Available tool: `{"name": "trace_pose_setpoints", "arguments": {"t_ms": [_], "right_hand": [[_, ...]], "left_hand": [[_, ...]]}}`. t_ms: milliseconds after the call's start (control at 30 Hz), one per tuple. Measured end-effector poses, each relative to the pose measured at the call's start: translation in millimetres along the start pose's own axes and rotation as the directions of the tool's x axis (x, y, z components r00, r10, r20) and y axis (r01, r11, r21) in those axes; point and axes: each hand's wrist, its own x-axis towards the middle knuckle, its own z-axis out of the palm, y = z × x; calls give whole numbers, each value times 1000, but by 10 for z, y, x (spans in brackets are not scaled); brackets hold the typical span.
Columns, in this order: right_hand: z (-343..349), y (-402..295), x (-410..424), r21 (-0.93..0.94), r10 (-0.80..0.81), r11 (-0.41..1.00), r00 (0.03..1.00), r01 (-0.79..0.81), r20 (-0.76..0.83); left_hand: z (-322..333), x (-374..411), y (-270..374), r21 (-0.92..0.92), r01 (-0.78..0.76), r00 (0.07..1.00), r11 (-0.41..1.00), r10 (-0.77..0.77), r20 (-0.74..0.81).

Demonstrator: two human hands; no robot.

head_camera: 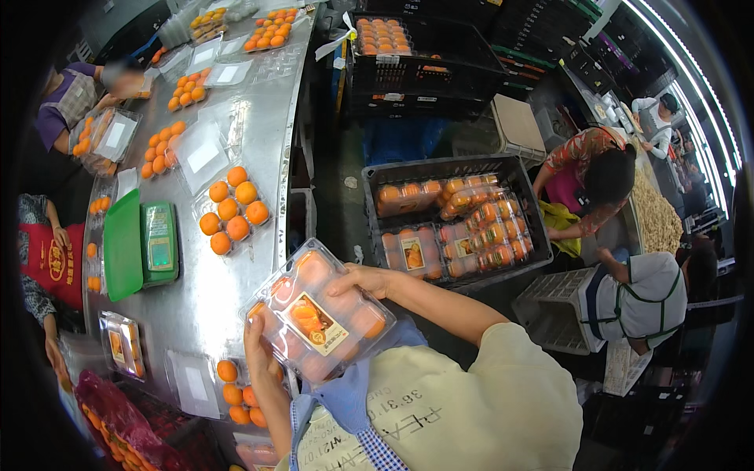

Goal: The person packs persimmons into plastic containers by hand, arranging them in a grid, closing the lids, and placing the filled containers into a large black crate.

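Note:
Between my two hands is a closed clear plastic clamshell pack of orange fruit (318, 315), with a printed label on its lid. My left hand (259, 347) grips its near-left edge, and my right hand (362, 281) holds the upper right side, thumb on the lid. Just beyond it on the metal table, an open clamshell of orange fruit (232, 212) lies with its lid folded back. Another open pack (240, 393) sits beside my left forearm. To the right stands a black plastic crate (370, 221) holding several closed, labelled packs.
A green scale (159, 244) stands on the steel table (259, 106) beside a green tray (123, 247). More fruit packs line the table. Co-workers stand across it and at the right. Stacked black crates (424, 76) stand behind; a white crate (554, 309) is at right.

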Motion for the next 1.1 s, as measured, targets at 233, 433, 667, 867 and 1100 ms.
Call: {"name": "trace_pose_setpoints", "arguments": {"t_ms": [233, 433, 667, 867, 1100], "right_hand": [[186, 243, 47, 111, -52, 992, 999, 53, -12], [181, 612, 202, 335, -108, 938, 994, 90, 35], [665, 838, 247, 372, -102, 922, 995, 102, -20], [657, 891, 721, 146, -106, 980, 974, 137, -200], [741, 548, 1230, -41, 113, 992, 976, -123, -186]], "left_hand": [[-107, -148, 60, -234, -6, 998, 972, -11, -68], [-346, -299, 221, -386, -154, 988, 910, 136, -74], [-483, -200, 56, -376, -344, 921, 860, 232, -311], [-444, -719, 140, -333, -405, 889, 851, 283, -360], [-748, -981, 27, -160, -285, 901, 945, 207, -382]]}}
